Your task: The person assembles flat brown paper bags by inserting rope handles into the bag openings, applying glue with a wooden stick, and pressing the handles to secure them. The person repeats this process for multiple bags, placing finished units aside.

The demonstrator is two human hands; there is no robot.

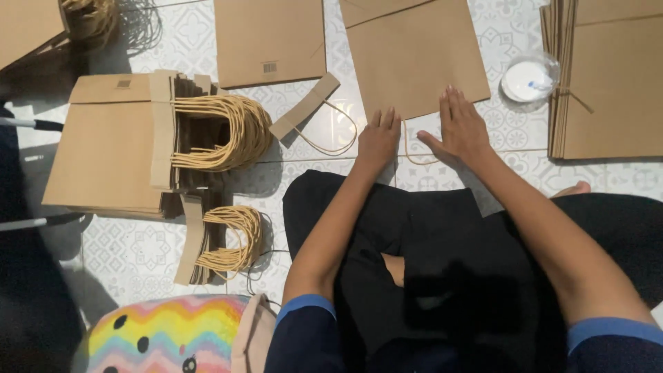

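My left hand (378,137) lies flat on the tiled floor, fingers together, just below the near edge of a flat brown paper bag (414,52). My right hand (461,128) presses flat on that bag's near corner, thumb spread out. A thin cord loop shows on the floor between the two hands. Left of my left hand lies a cardboard strip with a twine handle (305,106). Neither hand grips anything.
A stack of finished brown bags with twine handles (110,148) sits at left, with a pile of handle strips (221,242) below it. Another flat bag (269,41) lies at the top. A small glue container (528,77) and a stack of flat bags (608,83) are at right.
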